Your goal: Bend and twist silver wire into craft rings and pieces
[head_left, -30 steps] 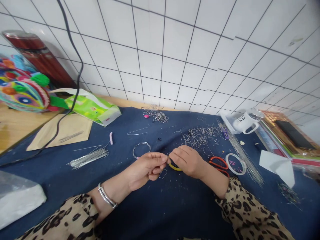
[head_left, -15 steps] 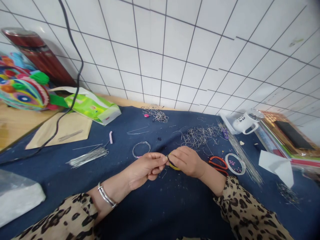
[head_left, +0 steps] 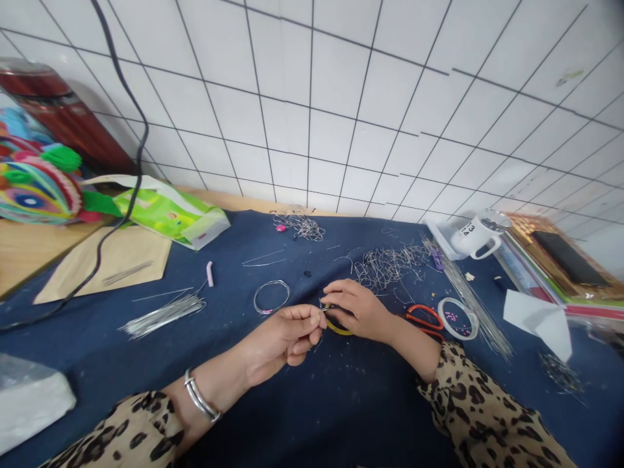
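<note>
Both my hands meet at the middle of a dark blue cloth [head_left: 316, 416]. My left hand [head_left: 287, 335] is closed in a pinch on a thin piece of wire at its fingertips. My right hand [head_left: 358, 309] is closed over a yellow ring [head_left: 336, 327] that shows beneath its fingers, its fingertips touching the same wire. A wire hoop [head_left: 271, 296] lies just left of the hands. A tangle of bent wires [head_left: 387, 263] lies behind my right hand. Orange-handled scissors [head_left: 425, 316] lie by my right wrist.
A bundle of straight wires [head_left: 163, 315] lies left, another [head_left: 475, 302] right. A small round dish of pink beads [head_left: 458, 318], a white mug [head_left: 475, 237], a green packet [head_left: 168, 211], a brown envelope [head_left: 107, 260], a black cable [head_left: 121, 195] and white paper [head_left: 541, 318] surround the cloth.
My hands have shifted slightly up and left on the cloth, still pinched together over the wire and yellow ring. The camera view has tilted a little.
</note>
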Action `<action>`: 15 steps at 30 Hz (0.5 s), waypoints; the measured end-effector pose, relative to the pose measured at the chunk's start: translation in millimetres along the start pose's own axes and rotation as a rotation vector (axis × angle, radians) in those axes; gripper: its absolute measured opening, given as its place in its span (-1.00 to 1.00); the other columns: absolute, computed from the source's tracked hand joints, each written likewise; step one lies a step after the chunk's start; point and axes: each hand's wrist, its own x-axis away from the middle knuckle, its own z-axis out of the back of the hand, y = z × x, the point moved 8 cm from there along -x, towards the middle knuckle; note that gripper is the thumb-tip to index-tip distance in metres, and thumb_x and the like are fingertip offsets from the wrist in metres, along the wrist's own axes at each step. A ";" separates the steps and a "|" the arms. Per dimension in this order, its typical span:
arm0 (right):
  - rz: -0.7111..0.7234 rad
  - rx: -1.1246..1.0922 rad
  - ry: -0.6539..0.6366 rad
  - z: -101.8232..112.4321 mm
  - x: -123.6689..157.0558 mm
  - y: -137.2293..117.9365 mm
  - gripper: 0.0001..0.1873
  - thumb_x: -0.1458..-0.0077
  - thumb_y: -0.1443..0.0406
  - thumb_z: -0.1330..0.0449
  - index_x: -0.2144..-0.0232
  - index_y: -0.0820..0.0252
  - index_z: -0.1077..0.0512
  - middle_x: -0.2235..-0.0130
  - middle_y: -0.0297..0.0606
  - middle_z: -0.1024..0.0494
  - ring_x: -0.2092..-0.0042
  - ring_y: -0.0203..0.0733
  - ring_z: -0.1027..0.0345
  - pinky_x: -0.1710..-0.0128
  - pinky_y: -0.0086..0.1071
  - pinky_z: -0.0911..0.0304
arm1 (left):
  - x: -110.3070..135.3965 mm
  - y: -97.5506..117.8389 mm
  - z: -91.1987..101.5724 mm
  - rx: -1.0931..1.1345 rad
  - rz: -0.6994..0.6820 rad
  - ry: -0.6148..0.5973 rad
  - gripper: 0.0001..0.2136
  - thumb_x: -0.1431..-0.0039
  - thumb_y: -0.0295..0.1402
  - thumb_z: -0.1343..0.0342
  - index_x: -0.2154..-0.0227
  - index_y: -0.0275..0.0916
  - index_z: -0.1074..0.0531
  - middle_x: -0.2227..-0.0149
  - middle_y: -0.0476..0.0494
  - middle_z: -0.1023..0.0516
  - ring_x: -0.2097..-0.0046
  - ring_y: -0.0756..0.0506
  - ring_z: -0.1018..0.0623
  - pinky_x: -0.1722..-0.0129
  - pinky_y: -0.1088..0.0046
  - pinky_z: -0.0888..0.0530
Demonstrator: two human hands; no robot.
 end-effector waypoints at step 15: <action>-0.405 -0.027 0.160 24.4 6.9 53.9 -0.83 -0.11 0.37 -0.05 0.32 0.15 -0.45 0.31 -0.28 -0.50 0.27 -0.29 -0.36 0.21 -0.39 -0.26 | 1.5 23.4 10.6 -0.003 -0.212 0.102 -0.80 -0.19 -0.30 0.01 0.45 -0.32 -0.36 0.51 -0.05 -0.35 0.57 0.10 -0.26 0.58 0.55 -0.20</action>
